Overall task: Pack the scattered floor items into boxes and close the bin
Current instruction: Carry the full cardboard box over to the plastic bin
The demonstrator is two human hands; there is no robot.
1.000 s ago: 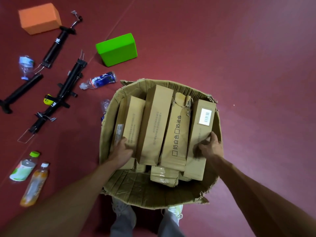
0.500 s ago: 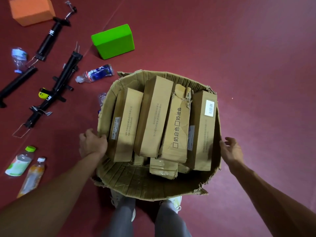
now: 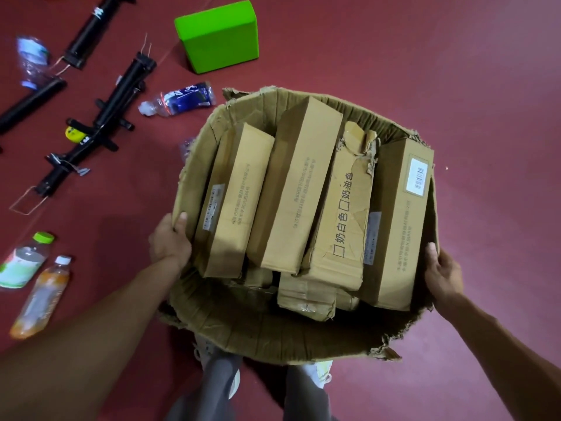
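Left grip (image 3: 168, 241) clamps the left wall of the big box (image 3: 273, 332), thumb hooked over the rim, and right grip (image 3: 443, 273) holds the right wall the same way. The box is right in front of the person's legs (image 3: 218, 387), stuffed with long cartons (image 3: 299, 183). Bottles (image 3: 179, 98) and a green block (image 3: 218, 34) lie on the red floor (image 3: 455, 71) to its left.

A torn, open cardboard box (image 3: 273, 338) holds four long cartons (image 3: 300, 189) side by side. Bottles (image 3: 39, 296), a green block (image 3: 221, 34) and black tubes (image 3: 118, 100), perhaps pumps, lie left of it.
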